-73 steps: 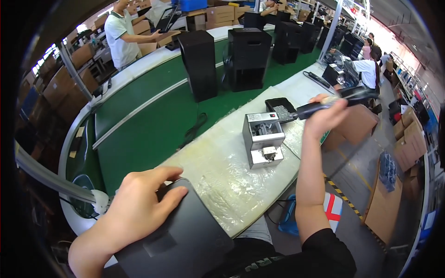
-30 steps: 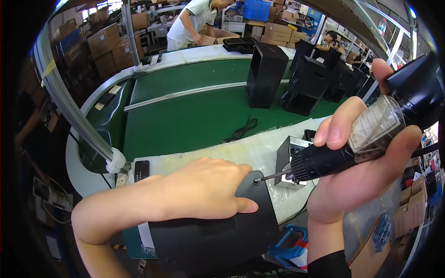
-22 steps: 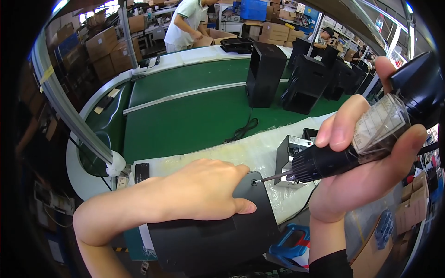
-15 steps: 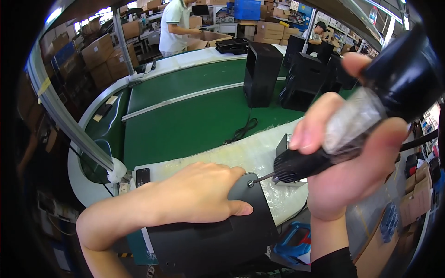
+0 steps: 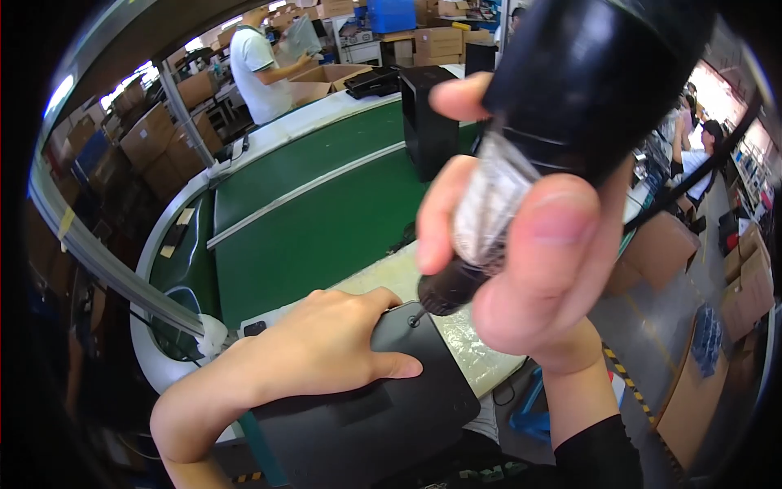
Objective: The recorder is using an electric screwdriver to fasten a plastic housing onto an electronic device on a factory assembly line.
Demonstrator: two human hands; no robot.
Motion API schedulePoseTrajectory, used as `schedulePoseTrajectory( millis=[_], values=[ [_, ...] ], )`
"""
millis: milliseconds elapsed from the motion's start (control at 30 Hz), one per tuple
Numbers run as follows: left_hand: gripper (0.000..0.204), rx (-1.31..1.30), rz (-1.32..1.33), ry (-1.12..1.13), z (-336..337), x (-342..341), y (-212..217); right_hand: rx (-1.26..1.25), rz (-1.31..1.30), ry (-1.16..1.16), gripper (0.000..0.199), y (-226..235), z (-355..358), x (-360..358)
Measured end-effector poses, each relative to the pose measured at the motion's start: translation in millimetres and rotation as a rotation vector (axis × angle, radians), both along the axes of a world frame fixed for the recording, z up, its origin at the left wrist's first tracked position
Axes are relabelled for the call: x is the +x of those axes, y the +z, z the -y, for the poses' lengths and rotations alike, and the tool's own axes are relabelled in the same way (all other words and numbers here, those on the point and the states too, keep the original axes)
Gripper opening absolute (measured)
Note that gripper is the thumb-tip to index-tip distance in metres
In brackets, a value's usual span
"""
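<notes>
Currently my left hand (image 5: 322, 346) lies across the black panel (image 5: 415, 407), thumb spread away from the fingers and resting on its top face. The panel sits beneath that hand, close to my body, stretching out to the near right. My right hand (image 5: 542, 261) is wrapped round a black power screwdriver (image 5: 603, 81), above the panel's right side. Its bit points down at the hole (image 5: 414, 322) in the far corner, perhaps touching; blur leaves me unsure. Farther off, a black cabinet (image 5: 429, 122) stands on the green belt (image 5: 318, 236).

Two hands (image 5: 326, 346) (image 5: 542, 269), one black screwdriver (image 5: 599, 81), one dark panel (image 5: 375, 428)
</notes>
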State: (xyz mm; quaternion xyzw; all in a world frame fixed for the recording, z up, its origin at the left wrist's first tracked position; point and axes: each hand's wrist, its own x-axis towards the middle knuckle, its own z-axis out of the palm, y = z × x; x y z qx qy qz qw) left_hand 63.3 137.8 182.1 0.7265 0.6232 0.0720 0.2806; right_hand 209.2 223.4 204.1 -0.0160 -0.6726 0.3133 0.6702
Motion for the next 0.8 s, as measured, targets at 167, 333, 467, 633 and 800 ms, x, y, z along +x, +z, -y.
schedulePoseTrajectory(
  millis=[167,333,467,633,800],
  values=[
    [0.053,0.131,-0.296,-0.038,4,21,24,-0.098,-0.063,-0.121,0.057,-3,-13,27],
    [0.054,0.146,-0.029,0.060,55,-35,6,-0.013,-0.262,-0.260,0.045,-42,-72,82],
    [0.060,0.157,0.134,0.131,104,-66,28,-0.113,-0.127,-0.463,0.050,-156,-117,127],
    [0.064,-0.010,0.117,0.300,71,-45,23,-0.129,-0.113,-0.442,0.055,-242,-137,135],
    [0.048,-0.008,-0.112,0.480,-14,2,25,-0.214,-0.026,-0.289,0.066,-272,-136,135]
  ],
)
